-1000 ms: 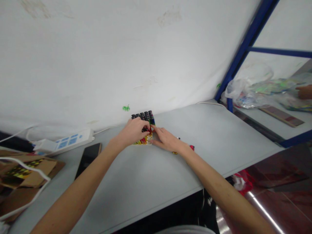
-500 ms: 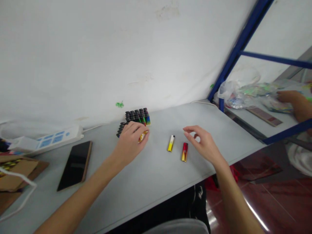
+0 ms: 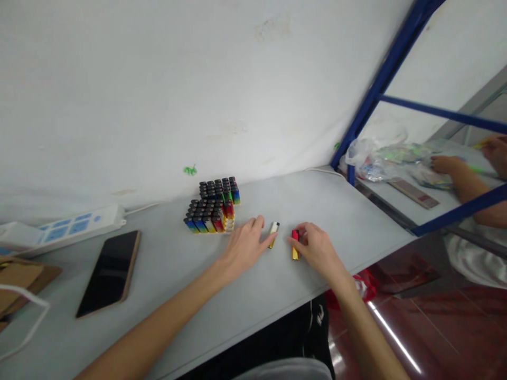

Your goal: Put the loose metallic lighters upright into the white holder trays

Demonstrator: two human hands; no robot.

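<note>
A white and yellow lighter [image 3: 274, 232] lies on the grey table, just beside the thumb of my left hand [image 3: 245, 244]. The fingers of that hand are spread, with nothing between them. My right hand [image 3: 317, 248] closes thumb and fingers around the upper part of a red and gold lighter [image 3: 295, 253], which rests on the table. Left of my hands, upright lighters [image 3: 208, 224] with black tops stand in rows in a pale holder [image 3: 230, 227] with bare slots at its right end. Behind it stands a second block of lighters [image 3: 236, 196].
A phone [image 3: 109, 274] lies at the left, near a white power strip [image 3: 79, 227] and cardboard [image 3: 24, 279]. A blue metal frame [image 3: 368, 111] rises at the right. Beyond it, a co-worker's hand [image 3: 446, 164] is by plastic bags [image 3: 376, 161].
My left hand has moved right from the lighter rows to beside the white and yellow lighter, uncovering the holder. My right hand has come left and down onto the red and gold lighter.
</note>
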